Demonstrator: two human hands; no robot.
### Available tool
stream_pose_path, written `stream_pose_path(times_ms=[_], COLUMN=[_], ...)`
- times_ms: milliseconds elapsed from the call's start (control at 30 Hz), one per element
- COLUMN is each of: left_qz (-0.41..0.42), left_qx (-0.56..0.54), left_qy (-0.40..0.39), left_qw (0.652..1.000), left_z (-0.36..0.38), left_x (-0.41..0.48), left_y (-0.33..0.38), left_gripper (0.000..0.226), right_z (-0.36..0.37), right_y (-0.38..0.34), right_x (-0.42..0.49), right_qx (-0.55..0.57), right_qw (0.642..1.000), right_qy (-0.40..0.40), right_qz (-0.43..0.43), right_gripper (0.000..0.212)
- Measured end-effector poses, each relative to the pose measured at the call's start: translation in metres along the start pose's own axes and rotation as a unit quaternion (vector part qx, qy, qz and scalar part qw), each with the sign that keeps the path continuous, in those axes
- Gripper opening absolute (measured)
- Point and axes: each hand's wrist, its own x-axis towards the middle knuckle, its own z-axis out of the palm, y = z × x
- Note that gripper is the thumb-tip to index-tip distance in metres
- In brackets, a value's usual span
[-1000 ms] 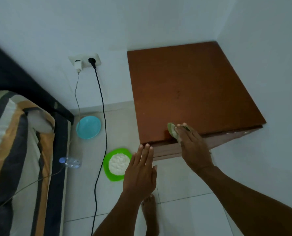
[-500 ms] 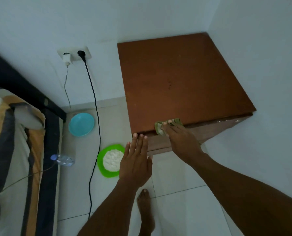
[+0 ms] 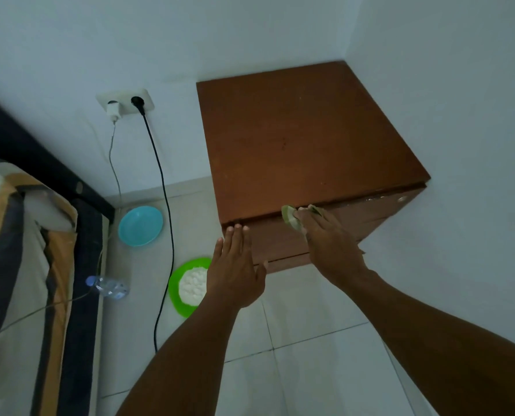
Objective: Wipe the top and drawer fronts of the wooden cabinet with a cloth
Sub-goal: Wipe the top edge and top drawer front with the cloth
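Brown wood forms the cabinet [image 3: 304,139], which is set in the room corner against two pale walls. A green cloth [image 3: 290,219] is pressed against the top edge of the upper drawer front [image 3: 355,217], just below the cabinet top, by the right hand [image 3: 331,244]; the grip is closed on the cloth with the fingers laid flat over it. The left hand [image 3: 235,268] is held open with fingers extended, fingertips at the cabinet's front left corner, holding nothing. On the floor left of the cabinet, a blue bowl [image 3: 140,226], a green plate [image 3: 187,285] and a black cable [image 3: 163,205] are seen.
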Motion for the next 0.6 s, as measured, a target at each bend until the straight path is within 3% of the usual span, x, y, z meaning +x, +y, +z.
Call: stream_pose_path(times_ms=[233,500,600], left_qz=[0.017,0.013,0.012], left_qx=[0.010,0.033,0.036], left_qy=[0.065,0.169,0.212], left_qw=[0.998,0.985,0.976], left_z=[0.023,0.052,0.062], left_x=[0.003,0.016,0.022], left_y=[-0.008,-0.009,-0.010], left_gripper=[0.092,0.087,0.087], right_z=[0.040,0.092,0.111], right_y=[0.003,0.015,0.025], right_x=[0.010,-0.010,-0.007], right_qx=[-0.016,-0.028,-0.021], right_qw=[0.997,0.981,0.971], right_qy=[0.079,0.177,0.220], right_qz=[0.000,-0.068,-0.090], right_gripper=[0.047,0.055,0.049])
